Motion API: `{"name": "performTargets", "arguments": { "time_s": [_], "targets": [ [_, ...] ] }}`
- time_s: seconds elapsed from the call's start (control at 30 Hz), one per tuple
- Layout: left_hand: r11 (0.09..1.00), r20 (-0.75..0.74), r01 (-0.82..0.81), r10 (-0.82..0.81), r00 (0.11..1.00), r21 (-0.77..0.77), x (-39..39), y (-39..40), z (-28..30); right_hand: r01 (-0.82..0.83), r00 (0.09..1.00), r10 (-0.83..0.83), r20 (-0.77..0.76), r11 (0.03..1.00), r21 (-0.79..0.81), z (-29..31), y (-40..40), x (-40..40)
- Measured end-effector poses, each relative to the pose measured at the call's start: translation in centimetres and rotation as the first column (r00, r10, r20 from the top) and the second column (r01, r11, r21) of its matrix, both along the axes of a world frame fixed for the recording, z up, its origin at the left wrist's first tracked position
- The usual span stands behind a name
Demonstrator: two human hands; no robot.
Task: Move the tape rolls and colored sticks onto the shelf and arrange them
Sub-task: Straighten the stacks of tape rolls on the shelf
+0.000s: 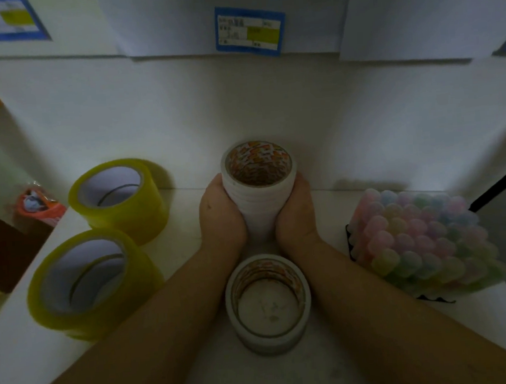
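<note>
Cupping tall white stacked tape roll (259,188) between left hand (221,215) and right hand (296,211), both grips curled round it, on white shelf (336,376). Second white roll (268,304), two yellow-green rolls (118,198), pastel stick bundle (422,239) already placed; tidying remains.

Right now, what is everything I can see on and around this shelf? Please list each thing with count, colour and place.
yellow tape rolls: 2, yellow-green, left side of shelf, one behind the other
white tape stack: 1 tall stack, white with patterned core, centre, held between both hands
near white tape stack: 1 shorter stack, white, centre front, between the forearms
colored sticks: 1 bundle, pastel mixed, right side
blue-bordered labels: at least 2, blue with yellow patch, on the white panels above
orange packet: 1, far left, beyond the shelf edge
shelf: 1, white
left hand: grips the tall stack
right hand: grips the tall stack
</note>
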State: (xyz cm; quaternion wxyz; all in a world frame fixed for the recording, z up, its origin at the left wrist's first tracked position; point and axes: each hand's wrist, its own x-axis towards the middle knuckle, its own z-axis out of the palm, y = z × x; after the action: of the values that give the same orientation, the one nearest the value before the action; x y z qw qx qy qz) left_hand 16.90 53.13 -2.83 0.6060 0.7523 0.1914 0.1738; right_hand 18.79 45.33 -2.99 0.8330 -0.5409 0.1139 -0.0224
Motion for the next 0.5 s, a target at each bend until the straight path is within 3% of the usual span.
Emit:
{"name": "performTargets", "arguments": {
  "time_s": [0.07,0.27,0.5],
  "targets": [
    [0.998,-0.036,-0.004,0.002,0.999,-0.064,0.4,0.2,-0.2,-0.019,1.000,0.019,-0.020,1.000,-0.017,0.1,-0.3,0.1],
    [0.996,0.038,-0.022,0.019,0.999,0.083,0.2,0.7,-0.2,-0.044,0.999,0.040,-0.030,0.990,-0.137,0.3,-0.9,-0.5],
    [0.995,0.051,0.003,-0.008,0.999,0.097,-0.3,0.5,0.3,-0.022,0.999,0.015,-0.038,0.983,-0.182,1.0,-0.5,-1.0]
  ]
}}
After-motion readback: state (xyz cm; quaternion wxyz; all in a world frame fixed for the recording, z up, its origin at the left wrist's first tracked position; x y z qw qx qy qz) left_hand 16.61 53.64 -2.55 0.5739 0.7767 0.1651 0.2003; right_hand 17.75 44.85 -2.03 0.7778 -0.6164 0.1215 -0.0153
